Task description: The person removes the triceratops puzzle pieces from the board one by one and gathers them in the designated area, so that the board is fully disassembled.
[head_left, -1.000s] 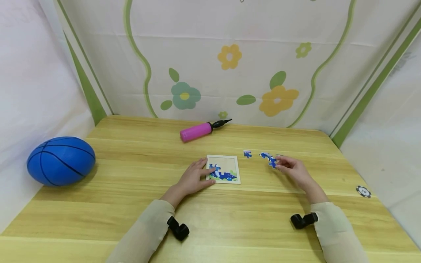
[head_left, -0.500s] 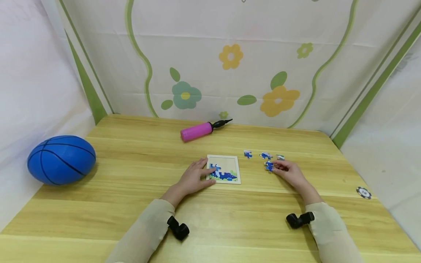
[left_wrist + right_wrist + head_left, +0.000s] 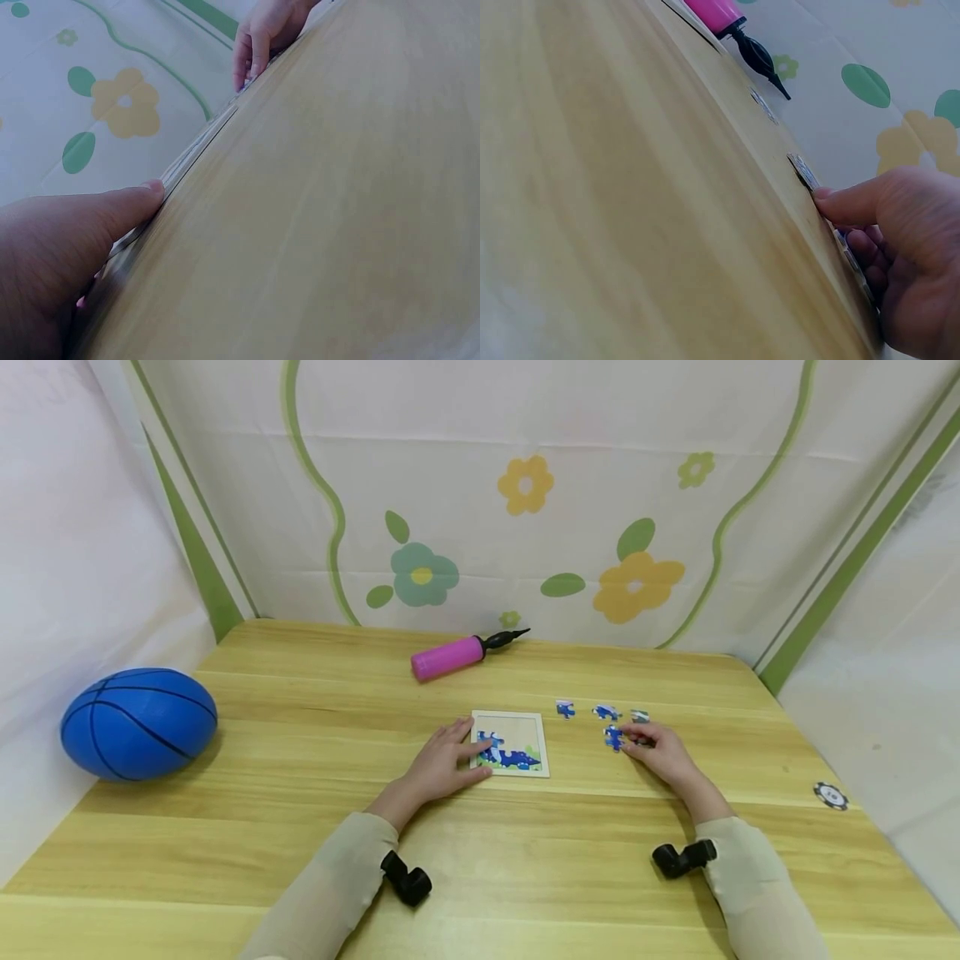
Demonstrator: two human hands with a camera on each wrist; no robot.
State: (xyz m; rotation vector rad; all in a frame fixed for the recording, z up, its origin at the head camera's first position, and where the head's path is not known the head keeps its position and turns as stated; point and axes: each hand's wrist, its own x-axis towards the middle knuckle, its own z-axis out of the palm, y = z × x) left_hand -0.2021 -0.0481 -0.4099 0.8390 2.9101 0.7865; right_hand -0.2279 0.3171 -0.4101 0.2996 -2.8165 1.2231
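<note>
My right hand (image 3: 663,756) pinches a blue jigsaw puzzle piece (image 3: 612,737) by its right edge, low over the table. In the right wrist view the thumb of that hand (image 3: 907,232) lies against the piece (image 3: 804,171), its other fingers bent beneath. My left hand (image 3: 438,764) rests with spread fingers on the left side of a square puzzle tray (image 3: 545,745). Blue and green pieces (image 3: 517,760) fill the tray's lower part and left side; its upper right shows bare backing. Beyond the right hand lie three loose pieces: one (image 3: 566,709), another (image 3: 606,712), and a green-edged one (image 3: 639,716).
A pink hand pump (image 3: 450,659) with a black nozzle lies behind the tray. At the far left sits a blue ball (image 3: 140,724) with black lines. A round black-and-white chip (image 3: 831,796) lies near the right table edge. Flowered cloth (image 3: 480,485) hangs behind the table.
My right hand has drawn the pinched puzzle piece slightly left and nearer, apart from the other pieces, uncovering the green-edged one. The left hand has stayed on the tray.
</note>
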